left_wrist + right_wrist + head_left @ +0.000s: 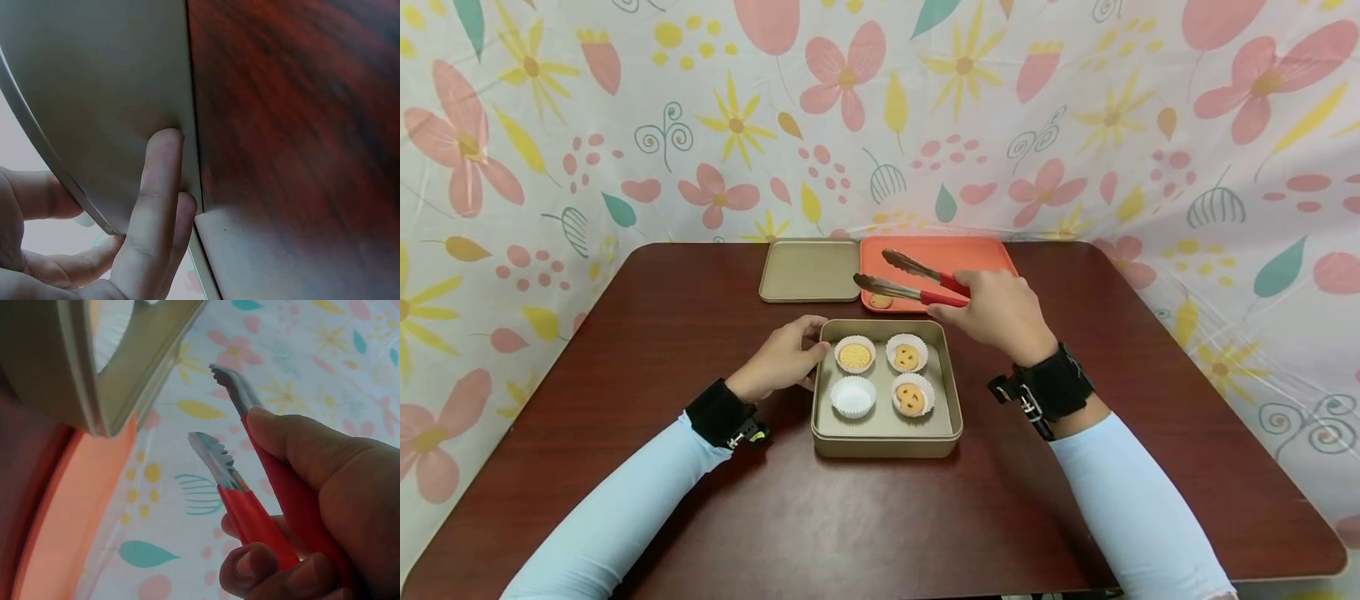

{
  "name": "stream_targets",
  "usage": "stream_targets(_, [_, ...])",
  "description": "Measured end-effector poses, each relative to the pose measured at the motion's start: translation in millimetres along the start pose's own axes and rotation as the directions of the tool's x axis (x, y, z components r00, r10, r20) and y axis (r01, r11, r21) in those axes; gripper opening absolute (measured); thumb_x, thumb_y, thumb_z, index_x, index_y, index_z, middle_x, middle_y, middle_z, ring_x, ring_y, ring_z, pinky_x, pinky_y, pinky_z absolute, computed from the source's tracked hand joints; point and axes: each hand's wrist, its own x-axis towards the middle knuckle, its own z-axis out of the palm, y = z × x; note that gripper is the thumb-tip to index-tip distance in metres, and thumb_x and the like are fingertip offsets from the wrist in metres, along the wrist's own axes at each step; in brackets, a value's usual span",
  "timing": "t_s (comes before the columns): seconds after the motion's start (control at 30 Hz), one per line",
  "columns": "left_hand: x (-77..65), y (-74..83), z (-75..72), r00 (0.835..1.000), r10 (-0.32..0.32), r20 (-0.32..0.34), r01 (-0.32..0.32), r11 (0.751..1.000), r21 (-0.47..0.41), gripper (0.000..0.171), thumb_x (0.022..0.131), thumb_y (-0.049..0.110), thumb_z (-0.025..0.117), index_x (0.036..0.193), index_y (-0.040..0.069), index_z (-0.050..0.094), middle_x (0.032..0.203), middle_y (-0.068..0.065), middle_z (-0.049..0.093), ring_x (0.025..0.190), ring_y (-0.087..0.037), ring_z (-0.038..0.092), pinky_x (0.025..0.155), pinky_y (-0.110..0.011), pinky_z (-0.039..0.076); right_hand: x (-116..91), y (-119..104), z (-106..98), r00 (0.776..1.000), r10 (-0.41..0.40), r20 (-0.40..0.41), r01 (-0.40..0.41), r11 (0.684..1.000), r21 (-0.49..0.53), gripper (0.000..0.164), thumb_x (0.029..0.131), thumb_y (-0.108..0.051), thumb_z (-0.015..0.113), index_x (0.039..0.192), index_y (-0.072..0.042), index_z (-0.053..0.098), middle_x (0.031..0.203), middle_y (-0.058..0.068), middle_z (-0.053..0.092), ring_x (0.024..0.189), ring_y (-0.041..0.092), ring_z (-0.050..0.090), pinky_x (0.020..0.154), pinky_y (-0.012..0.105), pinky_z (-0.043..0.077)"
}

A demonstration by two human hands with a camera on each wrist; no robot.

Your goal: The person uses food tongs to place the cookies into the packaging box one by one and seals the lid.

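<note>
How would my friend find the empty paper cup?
On the dark brown table, look for the gold tin gripped by the left hand. Inside, choose the near-left white paper cup, the only one of four with nothing in it.

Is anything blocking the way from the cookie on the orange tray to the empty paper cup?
Yes: the tin's back rim and the filled back-left cup lie between the cookie and the empty paper cup, so it would likely need lifting over.
</note>
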Motion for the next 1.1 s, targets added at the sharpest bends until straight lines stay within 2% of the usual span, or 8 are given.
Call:
stream_targets(0.07, [-0.1, -0.3, 0.1, 1.0, -0.003, -0.001, 0.003, 1.0, 0.003, 0.049, 0.107, 0.013, 0.053, 0.153, 0.004, 0.039, 0.142, -0.023, 0.05, 0.11, -0.039, 0.064, 0.064, -0.041, 0.065, 4, 2, 4, 1.0, 0.004, 0.008, -0.004, 1.0, -0.005, 0.041, 0.087, -0.051, 0.078, 0.098, -0.013, 0.07, 0.067, 0.005, 0.055, 0.065, 0.024, 0.052, 0.052, 0.038, 0.041])
stream_targets(0.23, [0.5, -2.0, -0.5, 1.0, 0.008, 0.0, -0.008, 1.0, -0.004, 0.048, 0.107, 0.012, 0.053, 0.152, 0.002, 0.039, 0.141, -0.024, 0.051, 0.109, -0.039, 0.065, 0.063, -0.041, 0.065, 12, 7, 11, 0.999, 0.008, 0.045, -0.007, 1.0, -0.029, 0.043, 0.087, -0.051, 0.079, 0.103, -0.012, 0.071, 0.07, 0.006, 0.058, 0.069, 0.026, 0.054, 0.053, 0.038, 0.042])
stream_targets(0.8, [2.1, -2.4, -0.6, 1.0, -0.004, -0.005, 0.004, 1.0, -0.015, 0.051, 0.107, 0.012, 0.053, 0.155, 0.003, 0.036, 0.143, -0.023, 0.049, 0.105, -0.039, 0.066, 0.064, -0.04, 0.065, 28, 17, 35, 0.994, 0.013, 0.108, -0.009, 0.999, -0.043, 0.04, 0.087, -0.047, 0.08, 0.081, -0.011, 0.065, 0.069, 0.005, 0.056, 0.068, 0.027, 0.053, 0.057, 0.036, 0.037])
stream_targets(1.1, [2.3, -0.3, -1.2, 1.0, -0.015, -0.007, 0.015, 1.0, -0.008, 0.052, 0.107, 0.013, 0.053, 0.155, 0.004, 0.036, 0.143, -0.023, 0.049, 0.101, -0.039, 0.068, 0.064, -0.04, 0.065, 32, 20, 39, 0.991, 0.023, 0.133, -0.017, 0.999, -0.048, 0.039, 0.088, -0.048, 0.078, 0.085, -0.01, 0.067, 0.071, 0.006, 0.057, 0.07, 0.027, 0.055, 0.057, 0.036, 0.039])
